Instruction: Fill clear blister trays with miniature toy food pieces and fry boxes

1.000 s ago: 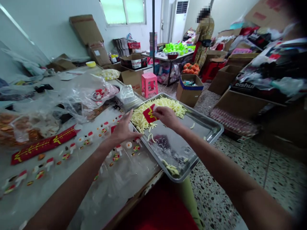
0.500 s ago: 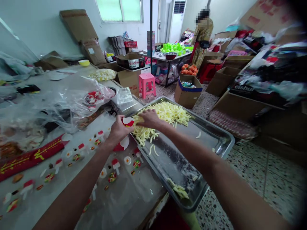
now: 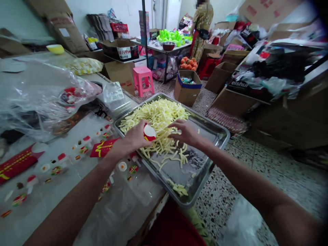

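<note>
My left hand is closed around a small red fries carton with a white inside, held over the near left side of a metal tray. A heap of pale yellow toy-like fries covers the tray's far left part. Over the right edge of the heap is my right hand, its curved fingers apart and touching or just above the fries. Another red carton with yellow marks lies flat on the table beside my left forearm.
A stack of red cartons lies on the plastic-covered table, amid small printed food pictures. Clear bags pile up behind. A pink stool and an open cardboard box stand beyond the tray. Another person stands farther back.
My right hand has moved off the left part of the heap to its right edge. The fries are spread farther toward the tray's middle. My left hand with the carton is now over the tray.
</note>
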Tool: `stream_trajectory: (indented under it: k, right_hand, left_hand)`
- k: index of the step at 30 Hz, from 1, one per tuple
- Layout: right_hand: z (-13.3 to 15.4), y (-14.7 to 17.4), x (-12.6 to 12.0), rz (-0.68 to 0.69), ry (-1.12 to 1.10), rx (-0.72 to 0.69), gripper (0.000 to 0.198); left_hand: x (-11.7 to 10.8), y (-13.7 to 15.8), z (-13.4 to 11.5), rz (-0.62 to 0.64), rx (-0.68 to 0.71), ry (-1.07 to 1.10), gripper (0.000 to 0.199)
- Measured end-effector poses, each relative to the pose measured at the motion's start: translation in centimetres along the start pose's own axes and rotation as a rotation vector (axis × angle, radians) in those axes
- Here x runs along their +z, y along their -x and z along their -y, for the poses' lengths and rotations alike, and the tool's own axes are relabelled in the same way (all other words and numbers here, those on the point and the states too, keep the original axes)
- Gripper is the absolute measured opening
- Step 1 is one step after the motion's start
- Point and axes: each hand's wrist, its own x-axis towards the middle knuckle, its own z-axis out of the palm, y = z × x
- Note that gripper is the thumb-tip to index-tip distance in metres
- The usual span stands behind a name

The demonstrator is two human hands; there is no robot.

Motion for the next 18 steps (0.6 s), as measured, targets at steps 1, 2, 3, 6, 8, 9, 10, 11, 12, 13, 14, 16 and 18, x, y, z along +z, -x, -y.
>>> stream_trajectory:
  k: [1,2,3,6,8,9,10,11,12,13,14,16,18]
  right_hand:
    - [0.0,-0.2,0.4,0.059,0.045,-0.034,0.035]
    - [-0.1,-0.4,0.7,0.13,0.086,-0.084,0.035]
    - [-0.3,-0.7,0.8,0.198,0.117,-0.129,0.038]
    - [-2.2,-1.1,-0.5,0.342,0.127,-0.168,0.049]
    - [-3.7,-0.7,-2.0,0.367,0.058,-0.149,0.043]
    - [-4.3,-0.4,-2.5,0.351,0.004,-0.132,0.037]
    - [-4.6,0.0,-2.9,0.311,-0.053,-0.11,0.033]
    - [-4.7,0.5,-3.0,0.256,-0.099,-0.084,0.03]
    - [-4.6,0.9,-2.8,0.202,-0.121,-0.06,0.03]
    - [-4.4,1.3,-2.4,0.163,-0.111,-0.046,0.033]
    - [-4.2,1.7,-1.9,0.142,-0.068,-0.042,0.036]
    - [-4.0,2.4,-1.1,0.14,0.065,-0.039,0.035]
    - [-4.0,2.9,-1.1,0.131,0.155,-0.034,0.032]
  left_hand:
    - [1.0,0.1,-0.9,0.039,0.071,0.019,0.071]
    - [1.9,0.3,-1.5,0.075,0.157,0.028,0.068]
    - [2.6,0.3,-1.9,0.101,0.242,0.026,0.066]
    - [3.2,-0.2,-1.0,0.073,0.23,-0.033,0.067]
    - [2.3,-0.9,0.0,-0.007,0.084,-0.058,0.069]
    - [1.8,-1.3,0.3,-0.043,0.04,-0.064,0.07]
    - [1.3,-1.6,0.4,-0.079,0.026,-0.071,0.071]
    - [1.0,-1.7,0.1,-0.115,0.036,-0.079,0.073]
    - [0.9,-1.8,-0.3,-0.144,0.056,-0.084,0.075]
    - [1.0,-1.7,-0.9,-0.156,0.075,-0.085,0.076]
    - [1.3,-1.5,-1.6,-0.143,0.091,-0.086,0.077]
    - [2.3,-1.0,-2.6,-0.038,0.124,-0.08,0.076]
    - [3.0,-0.4,-2.9,0.05,0.116,-0.051,0.073]
